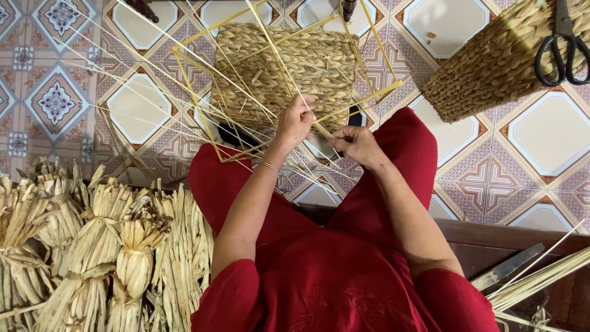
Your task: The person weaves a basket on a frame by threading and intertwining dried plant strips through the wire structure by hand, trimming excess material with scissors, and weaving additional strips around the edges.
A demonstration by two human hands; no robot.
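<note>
A half-woven basket sits on a yellow wire frame, held at the person's knees over the tiled floor. The woven part covers the far section of the frame in tight rows of dried fibre. The near section is still bare wire, with many thin pale strands fanning out loose to the left and toward the lap. So the weave looks roughly half done: the body is formed, but the rows nearest the person and the loose ends are still open.

The left hand is closed, its grip pinching strands at the edge of the weave. The right hand lies just beside it, fingers curled and pressed on a strand against the frame's near bar.

Bundles of dried fibre lie piled at the left, apparently unused stock. A finished basket stands at the upper right with black scissors resting on it. More long strips lie at the lower right.
</note>
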